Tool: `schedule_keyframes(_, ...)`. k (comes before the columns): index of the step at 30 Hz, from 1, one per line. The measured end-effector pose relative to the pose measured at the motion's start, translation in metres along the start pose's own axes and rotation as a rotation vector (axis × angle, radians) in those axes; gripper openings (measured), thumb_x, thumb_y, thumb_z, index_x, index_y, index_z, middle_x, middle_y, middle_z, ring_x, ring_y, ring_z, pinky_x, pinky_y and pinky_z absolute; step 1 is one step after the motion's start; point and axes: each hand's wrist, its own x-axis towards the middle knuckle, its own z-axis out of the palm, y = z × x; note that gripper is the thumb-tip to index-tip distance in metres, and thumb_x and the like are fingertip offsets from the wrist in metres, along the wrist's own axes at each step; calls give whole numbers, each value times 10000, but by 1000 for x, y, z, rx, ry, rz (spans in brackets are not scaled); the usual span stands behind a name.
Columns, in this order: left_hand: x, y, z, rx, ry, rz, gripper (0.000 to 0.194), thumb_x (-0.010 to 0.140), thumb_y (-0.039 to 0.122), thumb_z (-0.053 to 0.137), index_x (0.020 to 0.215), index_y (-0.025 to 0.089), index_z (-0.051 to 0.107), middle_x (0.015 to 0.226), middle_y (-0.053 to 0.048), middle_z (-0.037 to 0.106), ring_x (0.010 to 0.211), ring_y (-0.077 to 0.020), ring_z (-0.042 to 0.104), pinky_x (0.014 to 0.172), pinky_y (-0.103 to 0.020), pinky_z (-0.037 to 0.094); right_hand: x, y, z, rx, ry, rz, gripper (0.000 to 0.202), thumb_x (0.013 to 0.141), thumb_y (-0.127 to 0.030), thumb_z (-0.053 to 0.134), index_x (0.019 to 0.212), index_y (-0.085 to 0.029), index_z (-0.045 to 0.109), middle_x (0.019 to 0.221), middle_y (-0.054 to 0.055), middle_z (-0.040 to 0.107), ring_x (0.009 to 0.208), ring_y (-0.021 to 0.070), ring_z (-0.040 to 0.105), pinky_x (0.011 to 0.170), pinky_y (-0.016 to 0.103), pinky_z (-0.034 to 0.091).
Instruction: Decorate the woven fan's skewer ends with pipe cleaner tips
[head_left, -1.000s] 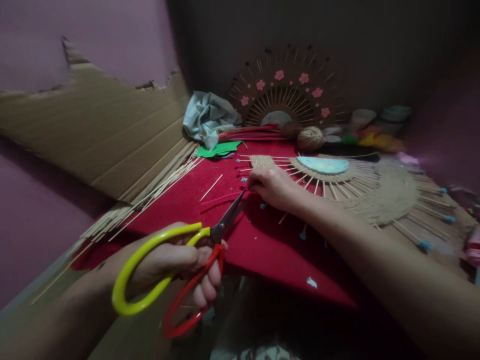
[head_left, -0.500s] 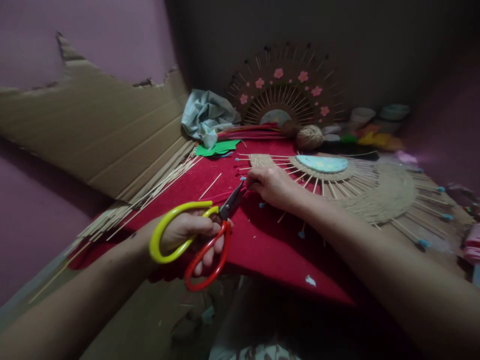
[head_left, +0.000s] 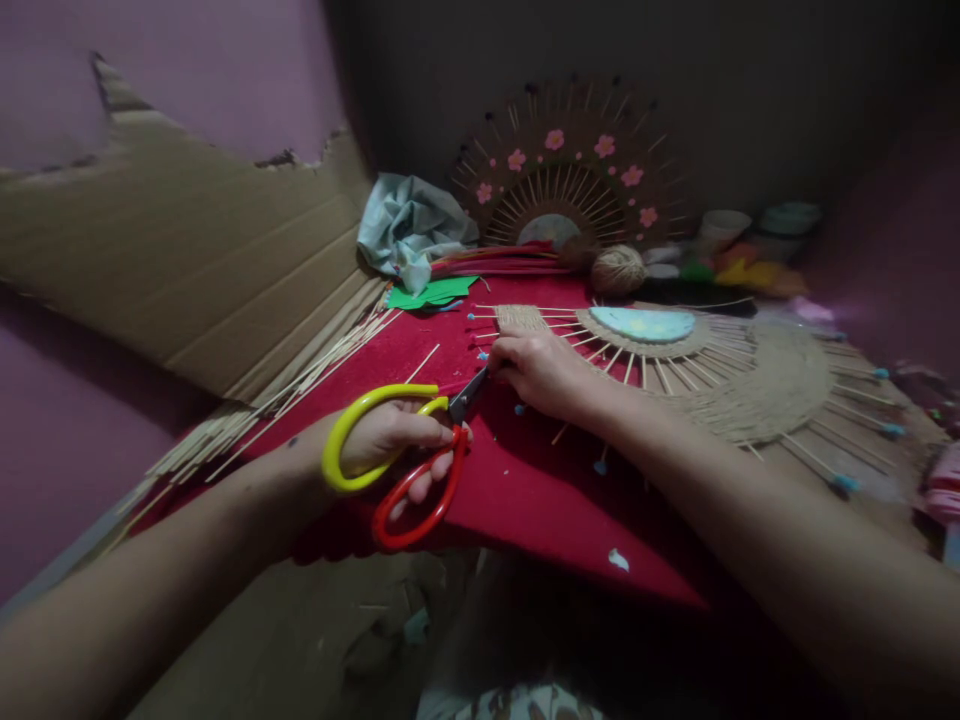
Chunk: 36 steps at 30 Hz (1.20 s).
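"Scissors (head_left: 455, 408) have come forward and to the right since a second ago; on my feed the blade tips now sit just beside the right hand (head_left: 544, 370)."

"And the left hand (head_left: 397, 435)?"

"Wrapped round the yellow and red handles, grasping them. I can't tell whether the blades are slightly parted."

"What about the right?"

"Hardly shifted. Its fingers bend in at the near-left edge of the half-round woven piece (head_left: 787, 390), but they're too dim for me to tell whether they pinch anything. One pink-red strand (head_left: 454, 385) shows behind the scissors."

"Where's the woven piece?"

"Its left part lies over the red cloth (head_left: 540, 510), and it stretches away rightward beyond that hand, with blue tips (head_left: 600, 467) on several sticks."

"So what does the change mean?"

"I judge the blades are now within reach of whatever those fingers steady. I see no cut made."
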Motion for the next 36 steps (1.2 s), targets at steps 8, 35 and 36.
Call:
schedule_keyframes(8, -2, 4, -2, -28, 50, 1, 140, 776, 212, 562, 847, 120, 641, 596, -39, 622, 390, -111, 548, 327, -168, 409, 1, 0, 2, -16, -36, -20, 149, 819, -108, 509, 789, -167, 642, 897, 54, 629, 817, 151, 517, 721, 278, 348)
schedule_keyframes(35, 2, -2, 2, -27, 89, 60, 149, 778, 281, 600, 773, 134, 625, 436, 59, 432, 255, -39, 321, 242, -140, 304, 0, 1, 8, -98, -45, -33, 157, 800, -96, 502, 777, -169, 639, 879, 44, 648, 709, 141, 491, 631, 279, 294)
schedule_keyframes(36, 1, -2, -1, -15, 83, 54, 150, 767, 282, 614, 759, 133, 631, 442, 57, 429, 261, -32, 318, 247, -135, 303, -1, 1, 8, -102, -46, -33, 159, 799, -96, 498, 772, -170, 636, 877, 43, 647, 701, 139, 485, 629, 281, 292)
